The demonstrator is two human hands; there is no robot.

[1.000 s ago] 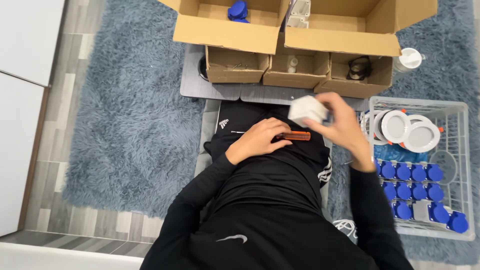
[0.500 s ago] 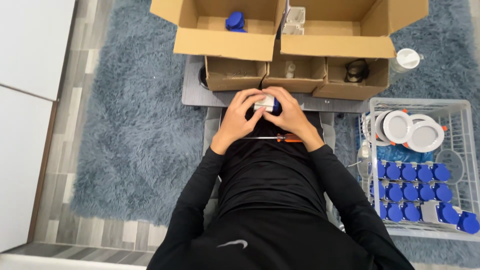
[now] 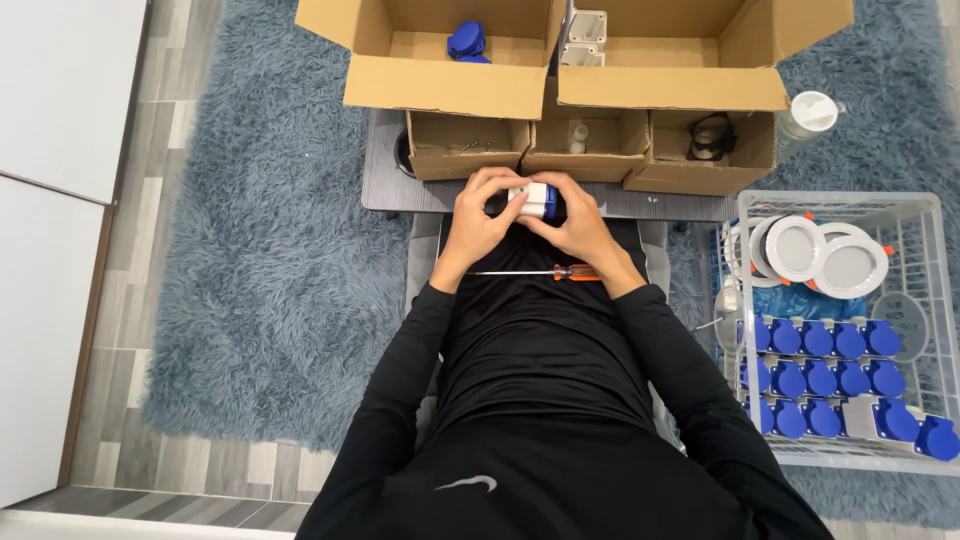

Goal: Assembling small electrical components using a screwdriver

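- White-and-blue socket housing (image 3: 533,198): held between both hands above the near edge of the low grey table (image 3: 385,185), just in front of the row of small cardboard boxes.
- Left hand (image 3: 478,222): fingers curled shut around the left side of the housing, thumb on top.
- Right hand (image 3: 578,222): fingers closed around the right side of the housing, where the blue part shows; fingertips of the two hands nearly meet over it.
- Orange-handled screwdriver (image 3: 540,272): lies across the lap on black clothing, just below the wrists, touched by neither hand.
- Large cardboard boxes: the left one (image 3: 440,75) contains blue parts (image 3: 465,42); the right one (image 3: 690,70) contains white housings (image 3: 586,28).
- White wire basket (image 3: 925,215): stands to the right on the grey shag rug (image 3: 270,260); contains round white lamp fittings (image 3: 820,255) at the far end and rows of blue sockets (image 3: 830,365) nearer the person.
- White-lidded bottle (image 3: 808,112): stands beyond the basket, beside the right box.
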